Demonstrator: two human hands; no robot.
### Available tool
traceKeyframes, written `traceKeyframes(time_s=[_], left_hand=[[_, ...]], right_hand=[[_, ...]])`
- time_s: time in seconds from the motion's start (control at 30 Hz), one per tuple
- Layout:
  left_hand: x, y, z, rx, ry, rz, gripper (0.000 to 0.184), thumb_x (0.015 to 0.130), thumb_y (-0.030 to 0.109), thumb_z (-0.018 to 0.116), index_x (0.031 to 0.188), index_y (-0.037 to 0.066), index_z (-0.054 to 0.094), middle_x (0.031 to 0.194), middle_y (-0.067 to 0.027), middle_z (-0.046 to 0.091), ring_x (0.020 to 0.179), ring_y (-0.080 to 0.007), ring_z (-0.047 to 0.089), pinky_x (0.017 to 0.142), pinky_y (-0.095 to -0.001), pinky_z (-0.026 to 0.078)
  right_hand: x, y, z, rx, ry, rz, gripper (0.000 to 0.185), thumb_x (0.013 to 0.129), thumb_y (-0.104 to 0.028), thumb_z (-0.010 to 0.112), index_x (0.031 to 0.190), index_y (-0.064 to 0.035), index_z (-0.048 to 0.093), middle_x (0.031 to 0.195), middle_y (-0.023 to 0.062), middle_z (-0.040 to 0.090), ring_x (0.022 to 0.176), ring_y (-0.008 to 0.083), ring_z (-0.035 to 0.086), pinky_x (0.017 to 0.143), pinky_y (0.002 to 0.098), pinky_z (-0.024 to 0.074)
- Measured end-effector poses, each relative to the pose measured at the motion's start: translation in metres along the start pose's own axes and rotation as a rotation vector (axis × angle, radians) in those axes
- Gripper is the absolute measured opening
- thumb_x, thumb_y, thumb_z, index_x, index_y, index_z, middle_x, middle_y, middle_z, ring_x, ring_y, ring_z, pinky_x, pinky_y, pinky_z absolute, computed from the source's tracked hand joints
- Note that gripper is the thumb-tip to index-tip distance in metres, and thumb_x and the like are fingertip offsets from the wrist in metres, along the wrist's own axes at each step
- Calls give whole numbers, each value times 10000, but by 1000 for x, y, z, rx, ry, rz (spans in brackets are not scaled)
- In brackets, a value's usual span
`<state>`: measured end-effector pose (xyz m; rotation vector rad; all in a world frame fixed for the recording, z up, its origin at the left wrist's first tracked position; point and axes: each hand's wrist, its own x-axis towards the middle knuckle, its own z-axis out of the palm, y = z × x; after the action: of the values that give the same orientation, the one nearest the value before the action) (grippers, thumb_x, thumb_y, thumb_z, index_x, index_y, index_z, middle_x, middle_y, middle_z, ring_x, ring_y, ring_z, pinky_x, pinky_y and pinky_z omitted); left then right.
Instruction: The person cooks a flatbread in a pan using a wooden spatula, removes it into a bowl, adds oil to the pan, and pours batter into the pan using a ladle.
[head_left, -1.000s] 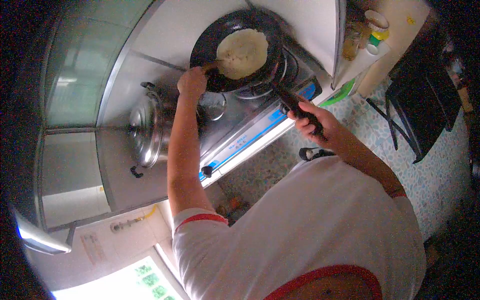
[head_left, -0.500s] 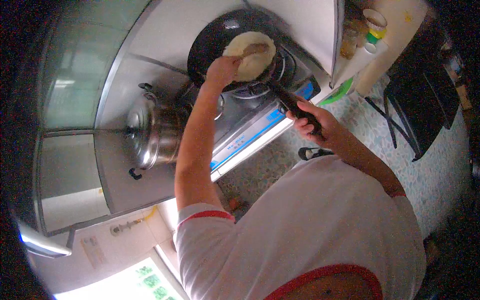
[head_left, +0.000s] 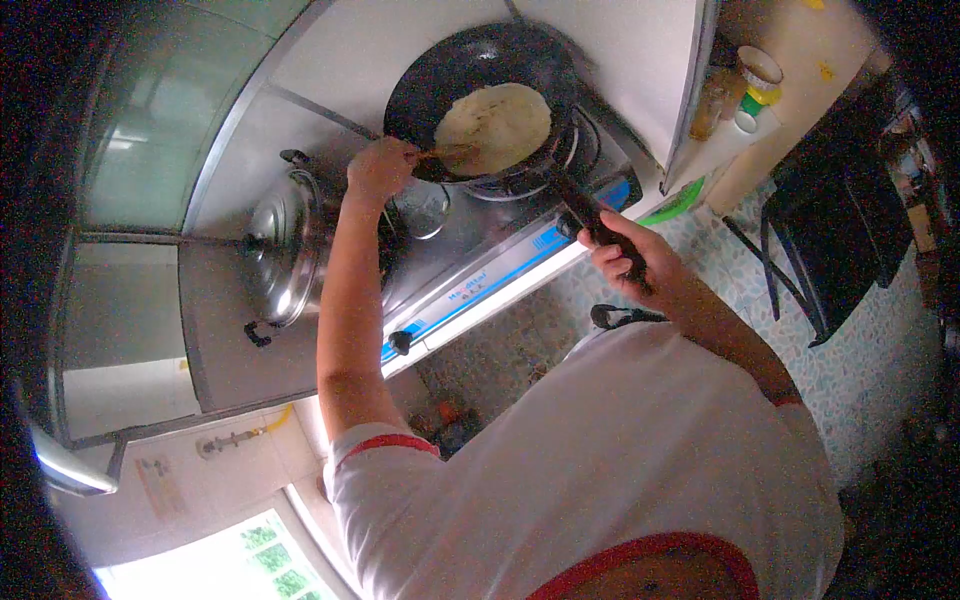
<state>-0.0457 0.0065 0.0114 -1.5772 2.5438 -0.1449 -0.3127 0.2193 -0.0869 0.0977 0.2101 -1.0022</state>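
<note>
Right, both hands occupied. Left hand [head_left: 380,168] is closed around the grip end of a brown, wooden-looking spatula [head_left: 457,153], thumb side toward the pan. Spatula's long axis lies nearly level across my view, head pointing right, away from the hand, over the near-left edge of a pale, thin, round flatbread [head_left: 505,115]. Can't tell if the head is under the bread or only against it.

Bread sits in a deep black round-bottomed wok [head_left: 425,85], toward the right of the bowl. Slightly oval outline from this angle, longer axis rising left to right; matte, soft-looking surface, faint brownish marks near the spatula. Wok wall is dark and smooth, with dull shine on the far side.

Right hand [head_left: 640,260] is wrapped around the wok's long, straight, dark handle [head_left: 585,205], fingers curled over it. Handle slants from the rim down and right, toward the person's body.

Wok is on the right side of a brushed-steel gas stove [head_left: 455,240] with a blue-striped front panel and a round black knob [head_left: 400,343]. Left of it: a shiny steel pot [head_left: 285,245], domed lid on, black side handles. Pebble-patterned floor [head_left: 870,400] on the right.
</note>
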Motion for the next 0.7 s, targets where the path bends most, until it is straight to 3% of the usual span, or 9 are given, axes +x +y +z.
traceKeyframes(time_s=[0.13, 0.23, 0.33, 0.47, 0.57, 0.67, 0.7], left_hand=[[35, 5, 14, 189, 153, -70, 250, 793, 248, 432, 932, 138, 607, 909, -110, 594, 828, -304, 573, 715, -396, 468], [63, 15, 38, 165, 133, 135, 276, 809, 262, 419, 928, 87, 597, 909, -127, 593, 819, -299, 579, 699, -384, 474], [82, 45, 58, 94, 75, -51, 287, 813, 275, 417, 899, 71, 599, 889, -140, 595, 817, -290, 582, 690, -385, 476], [48, 80, 23, 68, 43, 11, 266, 811, 275, 421, 944, 130, 600, 883, -125, 595, 796, -280, 585, 686, -383, 474], [38, 45, 28, -17, 149, 238, 243, 804, 293, 441, 945, 191, 609, 874, -92, 599, 787, -264, 586, 683, -374, 473], [7, 20, -2, 100, 196, 225, 215, 790, 296, 464, 933, 241, 615, 857, -67, 606, 793, -253, 583, 688, -370, 472], [2, 13, -2, 107, 105, 202, 214, 787, 295, 468, 933, 243, 615, 851, -72, 606, 796, -253, 581, 689, -370, 472]], right_hand=[[-3, 2, 6, -36, 39, -41, 269, 852, -196, 465, 1086, -79, 403, 851, 78, 486, 558, 53, 429, 382, 131, 371], [0, 1, 1, -12, 17, -23, 270, 852, -197, 464, 1094, -92, 404, 854, 75, 483, 561, 52, 429, 380, 129, 373], [0, 2, 1, -47, -1, -39, 278, 851, -198, 466, 1102, -103, 396, 860, 75, 484, 564, 52, 432, 380, 130, 374], [-2, 1, 4, -80, 6, -46, 304, 847, -198, 472, 1120, -107, 373, 863, 73, 486, 564, 53, 434, 386, 130, 378], [-2, 1, 4, -77, 6, -39, 309, 846, -198, 474, 1116, -97, 364, 871, 75, 490, 564, 54, 434, 387, 134, 377], [-2, -1, 2, -42, 14, -16, 299, 845, -198, 476, 1098, -83, 369, 879, 78, 497, 566, 56, 436, 385, 140, 373], [-1, -1, 0, -39, 9, -12, 294, 845, -199, 476, 1092, -78, 372, 881, 79, 499, 567, 56, 436, 385, 141, 370]])
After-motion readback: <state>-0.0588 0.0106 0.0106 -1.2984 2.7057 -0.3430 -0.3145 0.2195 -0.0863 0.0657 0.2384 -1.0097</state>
